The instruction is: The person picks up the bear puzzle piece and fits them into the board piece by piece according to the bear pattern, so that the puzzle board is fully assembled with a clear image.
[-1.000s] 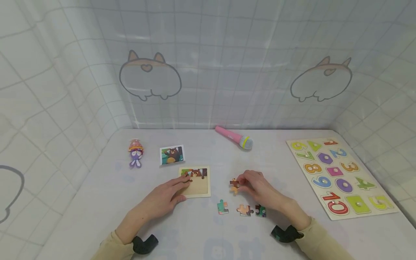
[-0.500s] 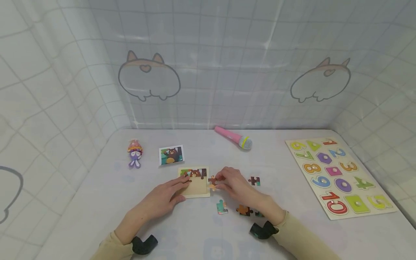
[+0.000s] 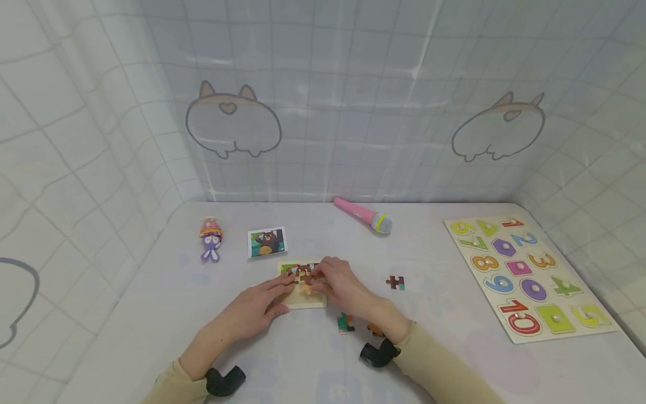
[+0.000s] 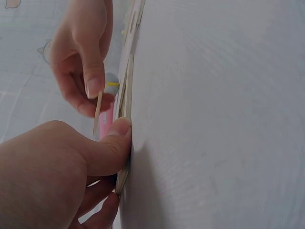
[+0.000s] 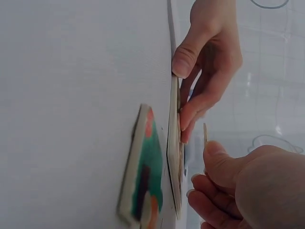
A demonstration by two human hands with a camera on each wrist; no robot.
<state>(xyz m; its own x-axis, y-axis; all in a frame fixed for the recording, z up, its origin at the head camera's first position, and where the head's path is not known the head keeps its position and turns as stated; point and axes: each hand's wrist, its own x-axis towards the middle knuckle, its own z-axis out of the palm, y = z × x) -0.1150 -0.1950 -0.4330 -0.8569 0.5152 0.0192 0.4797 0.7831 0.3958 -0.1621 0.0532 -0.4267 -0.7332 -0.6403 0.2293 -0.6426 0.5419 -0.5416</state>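
Observation:
My left hand holds the left side of a wooden puzzle tray; the thumb is at the near edge and the fingers reach over its top. A bear picture fills the tray's far strip, and the near part shows bare wood. Above the tray, my right hand pinches a brown and orange jigsaw piece between thumb and fingers. In the left wrist view that piece is seen edge-on, apart from the tray. The right wrist view shows a green jigsaw piece lying on the table.
Loose jigsaw pieces lie right of the tray: a dark one, and an orange one partly behind my right wrist. Farther back are a bear picture card, a purple toy figure and a pink microphone. A number board lies at right.
My right hand has moved left with the pinched jigsaw piece, from the table right of the tray to over the tray. My left hand has stayed at the tray.

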